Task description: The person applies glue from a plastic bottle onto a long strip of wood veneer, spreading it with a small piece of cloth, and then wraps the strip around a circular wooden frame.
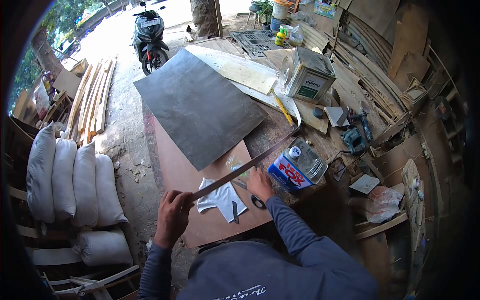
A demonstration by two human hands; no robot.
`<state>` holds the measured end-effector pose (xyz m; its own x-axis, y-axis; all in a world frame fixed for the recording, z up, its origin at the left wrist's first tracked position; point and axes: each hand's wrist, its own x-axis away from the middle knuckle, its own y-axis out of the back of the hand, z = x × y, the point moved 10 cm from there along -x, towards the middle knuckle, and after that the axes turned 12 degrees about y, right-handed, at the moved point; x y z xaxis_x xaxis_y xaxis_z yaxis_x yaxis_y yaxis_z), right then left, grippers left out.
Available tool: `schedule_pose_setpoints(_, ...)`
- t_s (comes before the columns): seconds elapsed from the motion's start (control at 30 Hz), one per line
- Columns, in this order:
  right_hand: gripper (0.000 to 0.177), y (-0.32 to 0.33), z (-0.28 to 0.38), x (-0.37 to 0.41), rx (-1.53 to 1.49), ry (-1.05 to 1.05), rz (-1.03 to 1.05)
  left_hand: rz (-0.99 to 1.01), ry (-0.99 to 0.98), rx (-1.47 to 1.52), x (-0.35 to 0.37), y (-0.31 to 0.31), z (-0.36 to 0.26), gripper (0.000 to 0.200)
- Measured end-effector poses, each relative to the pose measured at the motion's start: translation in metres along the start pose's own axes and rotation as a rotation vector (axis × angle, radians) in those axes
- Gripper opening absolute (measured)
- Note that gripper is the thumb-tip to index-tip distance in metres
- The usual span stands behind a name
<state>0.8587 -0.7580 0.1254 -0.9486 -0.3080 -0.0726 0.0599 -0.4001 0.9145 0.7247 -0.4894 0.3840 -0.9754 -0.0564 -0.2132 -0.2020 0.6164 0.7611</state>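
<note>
Metal in a long thin strip [245, 165] slants over the brown board [182, 175], its near end clenched in the left hand [172, 216], its far end lost against bench clutter. The right hand [260, 184] lies on the board just beside the blue glue can [297, 169]. The strip crosses its fingertips, so whether it grips anything cannot be told. Between the hands lies a white cloth [220, 197]. A small dark tool [235, 212] on it is too blurred to name.

L hand [172, 212] holds long strip [235, 171] end; R hand [260, 184] on plywood board [210, 227].
</note>
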Motion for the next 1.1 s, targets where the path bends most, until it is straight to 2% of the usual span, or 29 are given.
schedule_pose_setpoints(0.07,0.038,0.009,0.002,0.027,-0.055,-0.060,0.190,0.011,0.019,-0.066,0.009,-0.005,0.008,0.017)
schedule_pose_setpoints(0.13,0.039,0.023,0.004,0.071,-0.106,-0.201,0.524,-0.014,0.014,-0.165,0.021,-0.013,0.015,0.011)
schedule_pose_setpoints(0.2,0.042,0.050,0.006,0.104,-0.225,-0.129,0.530,0.035,0.011,-0.306,0.034,-0.037,0.033,0.007)
schedule_pose_setpoints(0.23,0.043,0.062,0.006,0.115,-0.285,-0.092,0.531,0.059,0.008,-0.376,0.041,-0.052,0.042,0.006)
schedule_pose_setpoints(0.33,0.045,0.086,-0.006,0.128,-0.778,-0.263,0.387,0.107,0.045,-0.393,0.063,-0.095,0.067,0.008)
schedule_pose_setpoints(0.4,0.046,0.084,-0.015,0.113,-0.750,-0.264,0.303,0.150,0.078,-0.354,0.073,-0.124,0.084,0.013)
schedule_pose_setpoints(0.43,0.047,0.080,-0.022,0.103,-0.737,-0.264,0.261,0.108,0.078,-0.361,0.075,-0.131,0.089,0.013)
schedule_pose_setpoints(0.5,0.046,0.069,-0.061,0.087,-0.476,-0.277,0.178,0.021,0.081,-0.379,0.078,-0.149,0.097,0.014)
schedule_pose_setpoints(0.57,0.047,0.074,-0.072,0.066,-0.346,-0.043,0.174,0.087,0.281,-0.195,0.096,-0.187,0.141,0.014)
schedule_pose_setpoints(0.63,0.048,0.079,-0.075,0.062,-0.383,-0.025,0.180,0.149,0.520,0.025,0.107,-0.206,0.168,0.015)
schedule_pose_setpoints(0.67,0.049,0.081,-0.072,0.062,-0.403,-0.018,0.184,0.094,0.390,-0.058,0.105,-0.202,0.156,0.024)
schedule_pose_setpoints(0.77,0.048,0.088,-0.065,0.058,-0.367,-0.039,0.213,-0.038,0.384,-0.043,0.105,-0.181,0.137,0.037)
schedule_pose_setpoints(0.8,0.049,0.086,-0.065,0.058,-0.358,-0.073,0.234,-0.070,0.378,-0.079,0.100,-0.169,0.126,0.035)
schedule_pose_setpoints(0.93,0.048,0.067,-0.060,0.067,-0.368,-0.030,0.186,0.005,0.677,0.212,0.121,-0.169,0.144,0.023)
schedule_pose_setpoints(1.03,0.048,0.054,-0.071,0.077,-0.471,-0.193,0.197,0.039,0.726,0.344,0.119,-0.166,0.137,0.018)
schedule_pose_setpoints(1.1,0.046,0.056,-0.069,0.083,-0.814,-0.268,0.078,0.018,0.659,0.300,0.111,-0.153,0.122,0.016)
